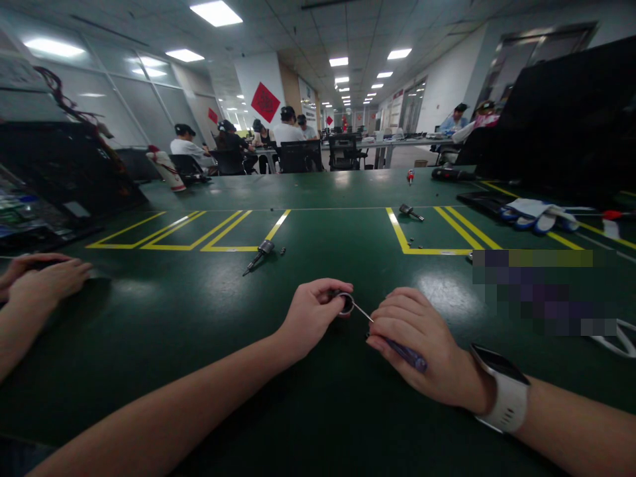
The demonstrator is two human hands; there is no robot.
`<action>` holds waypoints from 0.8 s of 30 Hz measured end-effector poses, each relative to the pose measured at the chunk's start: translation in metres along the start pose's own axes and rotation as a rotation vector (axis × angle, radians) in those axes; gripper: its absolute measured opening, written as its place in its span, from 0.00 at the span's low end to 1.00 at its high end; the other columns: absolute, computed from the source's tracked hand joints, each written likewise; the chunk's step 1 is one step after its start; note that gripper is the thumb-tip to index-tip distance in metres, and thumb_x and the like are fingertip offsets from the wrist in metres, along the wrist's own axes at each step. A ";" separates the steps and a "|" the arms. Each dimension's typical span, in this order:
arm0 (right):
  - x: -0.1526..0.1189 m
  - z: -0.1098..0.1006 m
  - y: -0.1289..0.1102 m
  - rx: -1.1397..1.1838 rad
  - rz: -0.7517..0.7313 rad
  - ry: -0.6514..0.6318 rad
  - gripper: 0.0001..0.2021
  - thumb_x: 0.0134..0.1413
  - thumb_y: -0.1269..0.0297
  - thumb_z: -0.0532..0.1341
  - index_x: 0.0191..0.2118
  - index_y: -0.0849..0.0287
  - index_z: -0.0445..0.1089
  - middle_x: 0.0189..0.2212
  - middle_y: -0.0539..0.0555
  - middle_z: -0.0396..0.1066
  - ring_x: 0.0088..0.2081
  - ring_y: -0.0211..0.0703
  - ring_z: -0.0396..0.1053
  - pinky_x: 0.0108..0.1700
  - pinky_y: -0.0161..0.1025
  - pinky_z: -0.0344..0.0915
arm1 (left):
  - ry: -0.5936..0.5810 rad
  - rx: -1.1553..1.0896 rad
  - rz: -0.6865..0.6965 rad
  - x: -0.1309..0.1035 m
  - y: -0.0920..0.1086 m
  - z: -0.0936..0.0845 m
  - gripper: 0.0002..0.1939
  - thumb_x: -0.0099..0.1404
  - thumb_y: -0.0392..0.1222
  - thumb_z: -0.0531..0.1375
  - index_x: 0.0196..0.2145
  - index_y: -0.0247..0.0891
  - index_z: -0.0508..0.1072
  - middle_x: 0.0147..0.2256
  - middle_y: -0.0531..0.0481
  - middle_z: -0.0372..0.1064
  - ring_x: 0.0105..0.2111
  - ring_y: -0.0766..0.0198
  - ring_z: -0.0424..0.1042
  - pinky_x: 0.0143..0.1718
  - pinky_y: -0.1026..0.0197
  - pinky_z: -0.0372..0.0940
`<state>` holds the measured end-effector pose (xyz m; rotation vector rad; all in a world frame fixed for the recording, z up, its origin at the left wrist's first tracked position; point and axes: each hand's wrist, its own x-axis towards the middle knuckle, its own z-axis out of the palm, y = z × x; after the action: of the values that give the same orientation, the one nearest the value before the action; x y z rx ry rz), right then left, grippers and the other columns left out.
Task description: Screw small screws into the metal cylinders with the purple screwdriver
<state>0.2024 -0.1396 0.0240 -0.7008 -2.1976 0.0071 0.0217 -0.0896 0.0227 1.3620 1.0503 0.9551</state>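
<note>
Over the middle of the green table, my left hand (312, 313) pinches a small metal ring (346, 304) between thumb and fingers, its opening turned toward my right. My right hand (415, 338) is closed around the purple handle of a screwdriver (410, 356). The thin shaft of the screwdriver reaches the rim of the ring; whether the tip engages anything there is too small to tell. A white-strapped watch sits on my right wrist. Beyond my left hand lies a metal shaft part (262, 254), with a tiny dark piece (283, 251) beside it.
Yellow tape outlines mark the green table (199, 318). Another metal shaft part (410, 212) and tiny pieces lie inside the right outline. Gloves (539, 215) rest at the right, near a dark monitor. At the left edge are another person's hands (47, 281). People sit at farther tables.
</note>
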 end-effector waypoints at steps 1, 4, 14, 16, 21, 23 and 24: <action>0.000 -0.001 0.000 0.028 0.012 0.018 0.02 0.54 0.72 0.57 0.35 0.60 0.65 0.30 0.52 0.70 0.34 0.41 0.66 0.43 0.45 0.59 | 0.000 -0.002 0.008 0.000 0.000 -0.001 0.09 0.55 0.34 0.59 0.36 0.33 0.73 0.33 0.48 0.74 0.31 0.65 0.73 0.36 0.61 0.70; 0.000 -0.003 0.001 0.153 0.112 0.119 0.03 0.55 0.71 0.55 0.32 0.59 0.64 0.26 0.51 0.67 0.31 0.40 0.65 0.39 0.43 0.60 | 0.005 -0.004 0.034 0.001 0.000 -0.002 0.09 0.54 0.33 0.59 0.35 0.34 0.72 0.40 0.46 0.72 0.34 0.64 0.74 0.37 0.60 0.70; -0.003 0.002 0.009 0.335 0.579 0.166 0.15 0.59 0.59 0.52 0.24 0.59 0.63 0.18 0.47 0.60 0.21 0.35 0.61 0.24 0.35 0.58 | -0.013 0.066 -0.038 0.002 -0.002 -0.008 0.17 0.54 0.29 0.59 0.43 0.38 0.69 0.38 0.47 0.73 0.39 0.60 0.73 0.44 0.54 0.66; -0.003 0.002 0.009 0.341 0.584 0.150 0.16 0.59 0.58 0.52 0.24 0.59 0.63 0.18 0.47 0.61 0.21 0.36 0.61 0.25 0.35 0.59 | -0.016 0.076 -0.034 0.002 -0.003 -0.008 0.17 0.54 0.30 0.60 0.43 0.38 0.69 0.37 0.47 0.73 0.38 0.60 0.73 0.44 0.54 0.67; -0.001 0.002 0.008 0.329 0.599 0.085 0.16 0.59 0.57 0.51 0.23 0.58 0.63 0.17 0.47 0.60 0.21 0.36 0.61 0.25 0.36 0.58 | 0.015 0.078 -0.039 0.002 0.000 -0.005 0.17 0.53 0.28 0.60 0.42 0.37 0.69 0.36 0.47 0.73 0.36 0.61 0.73 0.43 0.54 0.67; 0.000 0.002 0.007 0.287 0.581 0.077 0.16 0.59 0.58 0.52 0.23 0.58 0.63 0.17 0.47 0.61 0.22 0.36 0.61 0.26 0.36 0.58 | 0.029 0.050 -0.022 0.002 0.000 -0.004 0.18 0.51 0.27 0.61 0.41 0.36 0.68 0.39 0.46 0.71 0.38 0.61 0.73 0.43 0.55 0.67; 0.000 0.002 0.006 0.262 0.562 0.078 0.16 0.59 0.59 0.52 0.22 0.58 0.63 0.18 0.48 0.61 0.22 0.37 0.62 0.26 0.36 0.58 | 0.039 0.036 -0.013 0.003 0.000 -0.004 0.18 0.50 0.27 0.62 0.40 0.36 0.68 0.41 0.46 0.70 0.39 0.61 0.72 0.44 0.55 0.67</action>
<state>0.2037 -0.1340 0.0214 -1.1179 -1.8163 0.5340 0.0183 -0.0858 0.0234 1.3696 1.1092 0.9610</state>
